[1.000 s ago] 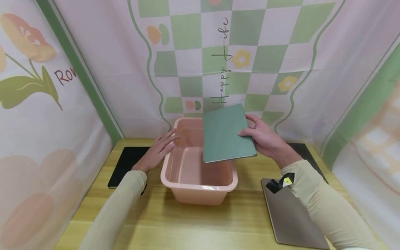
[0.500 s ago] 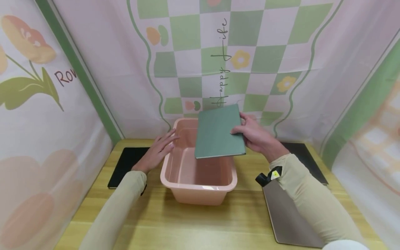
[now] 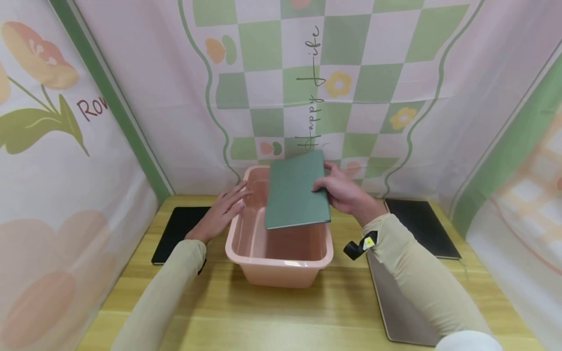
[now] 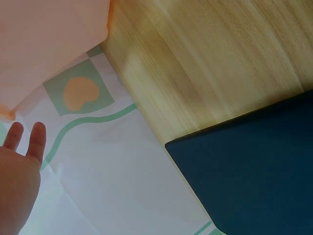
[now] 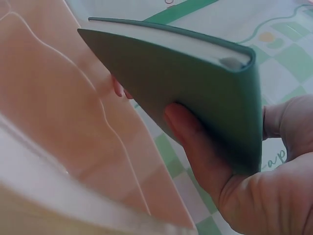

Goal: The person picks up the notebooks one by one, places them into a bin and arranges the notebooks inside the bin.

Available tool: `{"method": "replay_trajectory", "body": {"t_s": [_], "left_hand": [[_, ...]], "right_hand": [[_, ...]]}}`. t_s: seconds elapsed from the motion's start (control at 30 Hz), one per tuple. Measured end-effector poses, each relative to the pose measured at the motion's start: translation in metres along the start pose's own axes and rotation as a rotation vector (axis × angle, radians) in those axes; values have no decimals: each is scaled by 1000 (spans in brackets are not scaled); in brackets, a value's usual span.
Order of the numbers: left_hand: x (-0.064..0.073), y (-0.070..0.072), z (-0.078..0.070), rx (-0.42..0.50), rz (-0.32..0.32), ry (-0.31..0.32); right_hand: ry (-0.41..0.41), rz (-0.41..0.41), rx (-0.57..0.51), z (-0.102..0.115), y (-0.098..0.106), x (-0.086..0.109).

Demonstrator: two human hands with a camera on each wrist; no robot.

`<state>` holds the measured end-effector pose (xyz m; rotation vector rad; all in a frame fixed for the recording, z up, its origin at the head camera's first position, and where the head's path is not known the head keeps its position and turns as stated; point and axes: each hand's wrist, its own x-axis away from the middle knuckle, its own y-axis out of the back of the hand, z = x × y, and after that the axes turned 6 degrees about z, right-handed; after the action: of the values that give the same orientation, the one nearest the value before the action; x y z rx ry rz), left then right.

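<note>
My right hand [image 3: 344, 191] pinches a green hardcover notebook [image 3: 297, 190] by its right edge, thumb on the upper cover and fingers beneath. The notebook is tilted over the pink plastic basin [image 3: 281, 263], covering much of its far right part. In the right wrist view the notebook [image 5: 181, 78] shows its spine and white page block, with the basin wall [image 5: 58, 98] beside it. My left hand [image 3: 221, 214] rests with extended fingers at the basin's left rim. The left wrist view catches part of that hand [image 4: 22, 166] near the basin's pink side [image 4: 54, 34].
On the wooden table [image 3: 281, 321], a black notebook [image 3: 177, 231] lies left of the basin and another black notebook [image 3: 423, 228] lies at the back right. A grey-brown flat item [image 3: 397, 302] sits under the right forearm. Patterned cloth [image 3: 303, 73] hangs behind the table.
My right hand has carried the green notebook leftward, further over the basin, uncovering more of the black notebook at the right. The left hand and basin have stayed put.
</note>
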<state>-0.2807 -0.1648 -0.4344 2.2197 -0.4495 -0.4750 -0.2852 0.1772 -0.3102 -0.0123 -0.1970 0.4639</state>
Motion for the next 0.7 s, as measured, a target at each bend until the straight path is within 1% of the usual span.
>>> {"method": "replay_trajectory", "body": {"t_s": [0.23,0.47,0.7], "left_hand": [[1,0,-1,-5,-4,-8],[1,-2,-1,-11,-8,-28],[2,1,-3,-1,-8,-37]], "right_hand": [[7,18,-11,-2,-12,-6],[11,9,-4,-1,-19,-13],[4,7,39,1,-28,-18]]}}
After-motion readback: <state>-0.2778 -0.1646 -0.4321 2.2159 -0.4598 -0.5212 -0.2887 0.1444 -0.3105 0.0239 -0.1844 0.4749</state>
